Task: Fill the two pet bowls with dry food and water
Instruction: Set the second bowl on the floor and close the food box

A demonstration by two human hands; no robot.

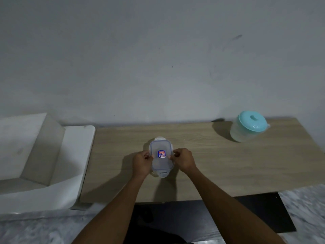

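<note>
A: Box (161, 156) position, axis?
B: Mid-table (228, 164), long axis running away from the person — near end raised slightly toward them.
A: Hands?
B: Left hand (142, 163) and right hand (184, 160) flank it, fingers curled, pinching the side clips of the lid.
A: Materials?
B: Clear plastic, rounded rectangle, blue-red sticker on top. Jug (248, 126) — translucent, teal lid — stands far right.

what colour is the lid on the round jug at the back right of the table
Light turquoise, on the jug's lid, seen in the head view, the only one.
</note>
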